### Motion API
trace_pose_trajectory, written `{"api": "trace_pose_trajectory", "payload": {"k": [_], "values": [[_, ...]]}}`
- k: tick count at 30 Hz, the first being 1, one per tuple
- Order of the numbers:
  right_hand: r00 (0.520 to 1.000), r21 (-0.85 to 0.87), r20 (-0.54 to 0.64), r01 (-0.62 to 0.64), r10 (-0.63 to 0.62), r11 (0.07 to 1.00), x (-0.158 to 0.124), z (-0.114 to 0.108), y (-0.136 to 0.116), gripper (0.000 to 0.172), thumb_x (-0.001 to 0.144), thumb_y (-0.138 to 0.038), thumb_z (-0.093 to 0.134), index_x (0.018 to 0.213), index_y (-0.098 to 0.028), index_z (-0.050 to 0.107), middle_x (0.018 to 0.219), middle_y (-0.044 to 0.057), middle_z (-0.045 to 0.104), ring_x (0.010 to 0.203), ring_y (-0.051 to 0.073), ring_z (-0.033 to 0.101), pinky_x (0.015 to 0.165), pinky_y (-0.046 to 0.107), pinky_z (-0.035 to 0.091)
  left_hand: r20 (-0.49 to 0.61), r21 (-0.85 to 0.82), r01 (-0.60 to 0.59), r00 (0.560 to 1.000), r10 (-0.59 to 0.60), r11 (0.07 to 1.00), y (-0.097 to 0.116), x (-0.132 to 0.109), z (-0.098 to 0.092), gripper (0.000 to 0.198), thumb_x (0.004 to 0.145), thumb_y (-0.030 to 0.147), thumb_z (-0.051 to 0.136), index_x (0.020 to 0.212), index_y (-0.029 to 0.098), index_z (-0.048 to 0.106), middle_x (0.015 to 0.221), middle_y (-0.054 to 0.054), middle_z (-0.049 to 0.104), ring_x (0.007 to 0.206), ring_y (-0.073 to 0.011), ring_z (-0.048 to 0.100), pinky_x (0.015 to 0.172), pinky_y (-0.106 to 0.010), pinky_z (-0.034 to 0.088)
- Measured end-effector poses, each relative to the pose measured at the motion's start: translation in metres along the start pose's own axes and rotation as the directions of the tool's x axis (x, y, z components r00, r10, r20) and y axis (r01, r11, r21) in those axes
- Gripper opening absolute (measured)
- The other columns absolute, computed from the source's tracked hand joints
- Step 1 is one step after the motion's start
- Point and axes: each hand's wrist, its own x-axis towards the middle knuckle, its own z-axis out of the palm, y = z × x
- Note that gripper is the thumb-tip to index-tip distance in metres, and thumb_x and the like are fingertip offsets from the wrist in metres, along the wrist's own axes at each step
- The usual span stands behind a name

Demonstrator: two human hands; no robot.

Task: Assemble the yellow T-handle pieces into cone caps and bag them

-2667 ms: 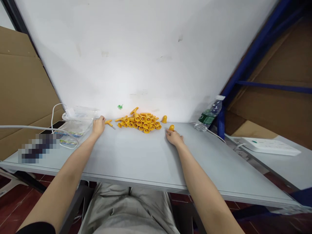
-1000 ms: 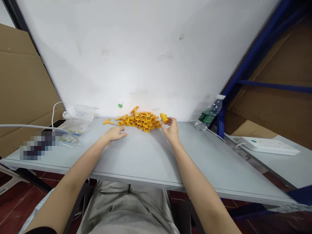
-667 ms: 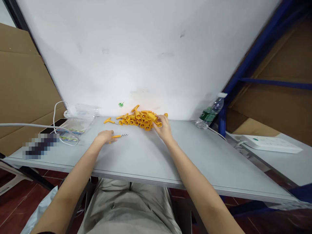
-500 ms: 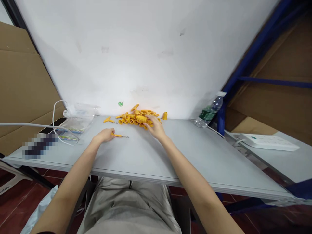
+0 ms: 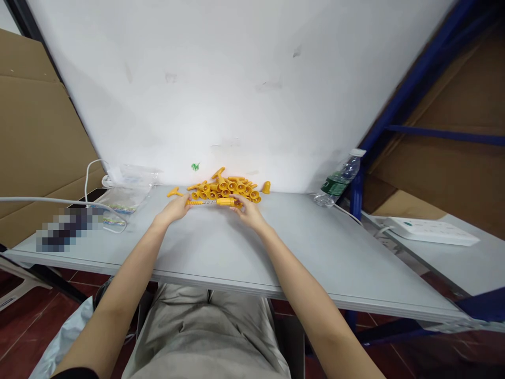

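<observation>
My left hand is closed on the handle end of a yellow corkscrew, whose metal spiral points right. In my right hand is a yellow bell-shaped plastic cap, held on its side. The spiral's tip is at the cap's left end; whether it has entered is too small to tell. Just behind both hands lies a pile of yellow corkscrew parts, with several round openings facing me. A T-shaped corkscrew handle lies left of the pile, partly behind my left hand. One cap stands upright at the right.
A plastic bottle leans by the blue frame at the right. Clear bags, a white cable and a blurred dark object lie at the left. Behind the table rises a white wall.
My left hand has moved away from me and right with the corkscrew. My right hand has drawn the cap off the pile toward me, bringing the two parts end to end.
</observation>
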Motion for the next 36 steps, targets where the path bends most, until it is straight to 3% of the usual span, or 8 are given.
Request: {"api": "trace_pose_trajectory", "payload": {"k": [5, 14, 17, 22, 27, 33, 36], "values": [[1.000, 0.012, -0.002, -0.009, 0.009, 1.000, 0.000, 0.000, -0.004, 0.037, 0.082, -0.027, 0.060, 0.119, -0.022, 0.062, 0.110, 0.009, 0.070, 0.094, 0.024, 0.066, 0.089, 0.044, 0.052, -0.028, 0.004, -0.025, 0.999, 0.025, 1.000, 0.001, 0.003, 0.003, 0.026, 0.088, 0.029, 0.049, 0.112, 0.019, 0.054, 0.107, -0.010, 0.067, 0.100, -0.0261, 0.063, 0.085, -0.035, 0.048], [1.000, 0.062, -0.016, 0.021, -0.020, 0.998, 0.001, -0.003, -0.002, 0.038, 0.082, -0.032, 0.058, 0.119, -0.020, 0.062, 0.112, 0.012, 0.068, 0.089, 0.023, 0.064, 0.085, 0.043, 0.051, -0.185, -0.132, -0.238, 0.960, 0.212, 0.962, 0.030, 0.007, 0.007, 0.026, 0.087, 0.027, 0.054, 0.112, 0.020, 0.054, 0.115, -0.008, 0.063, 0.107, -0.0237, 0.058, 0.092, -0.036, 0.046], [0.998, 0.146, 0.008, -0.069, 0.068, 0.987, 0.000, -0.007, -0.004, 0.041, 0.081, -0.046, 0.060, 0.111, -0.018, 0.064, 0.100, 0.010, 0.069, 0.079, 0.021, 0.062, 0.080, 0.040, 0.052, -0.254, -0.162, -0.286, 0.937, 0.240, 0.945, 0.042, 0.010, 0.006, 0.025, 0.087, 0.024, 0.054, 0.111, 0.020, 0.054, 0.116, -0.008, 0.062, 0.111, -0.0240, 0.056, 0.096, -0.038, 0.045], [0.960, 0.407, 0.083, -0.277, 0.267, 0.871, 0.000, -0.011, -0.008, 0.056, 0.075, -0.075, 0.052, 0.074, -0.019, 0.060, 0.069, 0.002, 0.062, 0.058, 0.015, 0.055, 0.062, 0.031, 0.050, -0.304, -0.228, -0.310, 0.923, 0.235, 0.923, 0.054, 0.013, 0.011, 0.024, 0.086, 0.025, 0.056, 0.110, 0.020, 0.054, 0.115, -0.008, 0.062, 0.111, -0.0237, 0.056, 0.096, -0.038, 0.044], [0.890, 0.465, 0.075, -0.429, 0.449, 0.774, 0.001, -0.007, -0.011, 0.062, 0.072, -0.080, 0.050, 0.054, -0.021, 0.048, 0.053, 0.001, 0.054, 0.044, 0.011, 0.043, 0.045, 0.026, 0.039, -0.313, -0.307, -0.308, 0.926, 0.211, 0.901, 0.052, 0.008, 0.027, 0.021, 0.087, 0.027, 0.056, 0.107, 0.021, 0.054, 0.114, -0.007, 0.063, 0.107, -0.0229, 0.057, 0.094, -0.036, 0.045], [0.810, 0.435, 0.052, -0.545, 0.584, 0.717, 0.002, 0.000, -0.018, 0.061, 0.078, -0.077, 0.046, 0.050, -0.023, 0.043, 0.039, -0.001, 0.043, 0.037, 0.011, 0.035, 0.037, 0.027, 0.031, -0.303, -0.388, -0.280, 0.938, 0.166, 0.878, 0.045, 0.003, 0.041, 0.027, 0.087, 0.032, 0.056, 0.111, 0.020, 0.054, 0.110, -0.007, 0.064, 0.101, -0.0223, 0.059, 0.088, -0.035, 0.047], [0.843, 0.426, 0.095, -0.515, 0.530, 0.744, 0.002, -0.003, -0.019, 0.057, 0.077, -0.075, 0.049, 0.066, -0.020, 0.057, 0.055, 0.002, 0.059, 0.039, 0.012, 0.045, 0.040, 0.028, 0.038, -0.289, -0.383, -0.249, 0.947, 0.141, 0.889, 0.041, 0.004, 0.043, 0.031, 0.087, 0.035, 0.054, 0.115, 0.023, 0.053, 0.105, -0.005, 0.064, 0.095, -0.0211, 0.060, 0.084, -0.035, 0.048]]}}
